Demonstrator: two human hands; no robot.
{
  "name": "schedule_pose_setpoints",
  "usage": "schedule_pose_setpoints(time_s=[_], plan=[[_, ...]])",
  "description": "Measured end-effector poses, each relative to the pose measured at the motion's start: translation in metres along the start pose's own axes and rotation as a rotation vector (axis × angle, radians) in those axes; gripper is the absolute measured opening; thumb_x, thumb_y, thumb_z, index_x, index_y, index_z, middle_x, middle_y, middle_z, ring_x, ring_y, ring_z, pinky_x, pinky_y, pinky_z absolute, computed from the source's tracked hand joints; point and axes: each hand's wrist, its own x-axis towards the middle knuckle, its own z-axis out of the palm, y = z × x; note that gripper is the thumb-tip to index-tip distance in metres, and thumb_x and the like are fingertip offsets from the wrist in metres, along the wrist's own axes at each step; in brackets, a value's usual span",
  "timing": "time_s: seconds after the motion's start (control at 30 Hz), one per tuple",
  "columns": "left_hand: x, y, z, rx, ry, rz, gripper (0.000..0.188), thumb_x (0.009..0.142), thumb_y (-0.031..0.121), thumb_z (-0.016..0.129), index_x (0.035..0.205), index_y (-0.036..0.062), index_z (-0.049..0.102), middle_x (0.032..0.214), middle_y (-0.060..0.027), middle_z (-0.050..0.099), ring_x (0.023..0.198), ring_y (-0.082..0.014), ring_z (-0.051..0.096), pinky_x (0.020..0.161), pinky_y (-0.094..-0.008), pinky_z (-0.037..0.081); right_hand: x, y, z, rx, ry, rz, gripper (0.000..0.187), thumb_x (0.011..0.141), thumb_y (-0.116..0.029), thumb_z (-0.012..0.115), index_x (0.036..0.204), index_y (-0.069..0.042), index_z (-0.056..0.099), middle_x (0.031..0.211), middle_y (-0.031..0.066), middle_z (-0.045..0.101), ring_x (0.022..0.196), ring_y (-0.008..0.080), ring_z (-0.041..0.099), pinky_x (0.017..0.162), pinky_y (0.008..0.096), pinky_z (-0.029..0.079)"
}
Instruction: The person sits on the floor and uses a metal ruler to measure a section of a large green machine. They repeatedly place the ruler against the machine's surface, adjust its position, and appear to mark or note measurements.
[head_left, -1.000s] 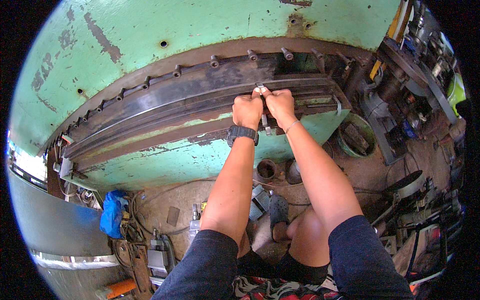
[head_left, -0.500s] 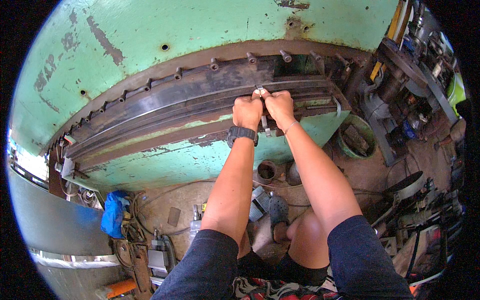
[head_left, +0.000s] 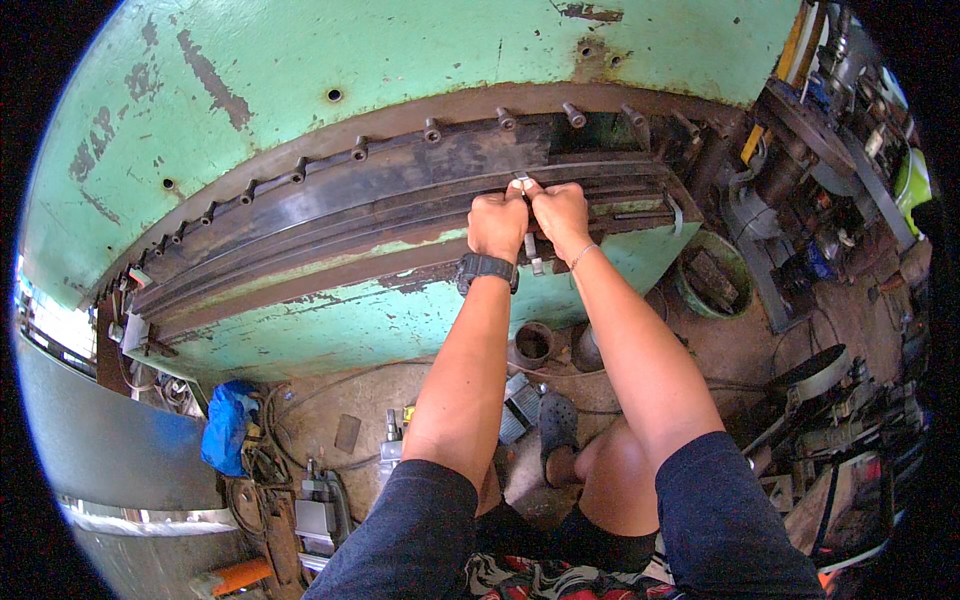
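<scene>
My left hand [head_left: 496, 224] and my right hand [head_left: 560, 215] are side by side over the lower bed of a green press brake. Both are closed, thumb tips together on a narrow light metal strip [head_left: 521, 177]. The strip's far end shows just past my thumbs, close to the long dark upper blade [head_left: 350, 190]. Below my hands a similar pale metal end [head_left: 535, 262] hangs over the front edge of the bed; whether it is the same piece is hidden. A black watch is on my left wrist and a thin bracelet on my right.
A row of bolts runs along the green upper beam [head_left: 420, 55]. To the right stand a green bucket [head_left: 715, 305] with scrap in it and dark machinery [head_left: 790, 150]. A rusty can [head_left: 533, 342], cables and a blue bag [head_left: 228, 430] are on the floor below.
</scene>
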Motion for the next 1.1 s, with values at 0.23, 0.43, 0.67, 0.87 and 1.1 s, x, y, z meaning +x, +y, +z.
schedule_pose_setpoints(time_s=[0.23,0.43,0.67,0.87,1.1], plan=[[0.001,0.000,0.000,0.000,0.028,0.000,0.049,0.092,0.048,0.065,0.083,0.0007,0.076,0.087,-0.0245,0.073,0.090,-0.0425,0.071,0.080,-0.0460,0.054,0.000,-0.002,0.001,-0.010,0.005,-0.003,0.045,0.084,-0.043,0.075,0.068,-0.001,0.072,0.078,0.0267,0.070,0.078,0.0461,0.068,0.072,0.0493,0.053],[0.003,-0.001,0.000,0.014,0.012,0.002,0.047,0.092,0.048,0.064,0.085,0.0030,0.077,0.088,-0.0240,0.073,0.092,-0.0421,0.071,0.082,-0.0462,0.054,0.001,0.000,0.001,-0.028,0.025,-0.035,0.046,0.084,-0.043,0.075,0.067,-0.001,0.071,0.077,0.0269,0.069,0.077,0.0462,0.068,0.072,0.0496,0.053],[0.004,-0.002,0.004,0.005,0.042,0.010,0.051,0.091,0.048,0.066,0.080,-0.0008,0.075,0.083,-0.0241,0.073,0.086,-0.0409,0.072,0.079,-0.0452,0.054,-0.001,-0.004,0.000,-0.024,0.006,-0.003,0.045,0.085,-0.042,0.074,0.067,-0.001,0.071,0.078,0.0264,0.070,0.078,0.0460,0.068,0.072,0.0499,0.053],[0.002,-0.001,0.003,-0.009,0.045,0.009,0.050,0.092,0.047,0.065,0.081,-0.0006,0.075,0.084,-0.0243,0.073,0.087,-0.0414,0.072,0.080,-0.0454,0.053,0.001,-0.003,0.000,-0.032,-0.001,-0.010,0.045,0.086,-0.042,0.074,0.068,0.000,0.072,0.078,0.0263,0.070,0.078,0.0460,0.069,0.073,0.0501,0.053],[0.001,0.002,0.001,-0.003,0.027,0.003,0.049,0.091,0.047,0.066,0.082,-0.0003,0.075,0.086,-0.0249,0.073,0.089,-0.0422,0.071,0.081,-0.0457,0.053,-0.004,-0.009,-0.004,-0.043,-0.003,0.001,0.046,0.085,-0.043,0.075,0.068,0.000,0.072,0.079,0.0264,0.071,0.078,0.0455,0.069,0.073,0.0497,0.053]])
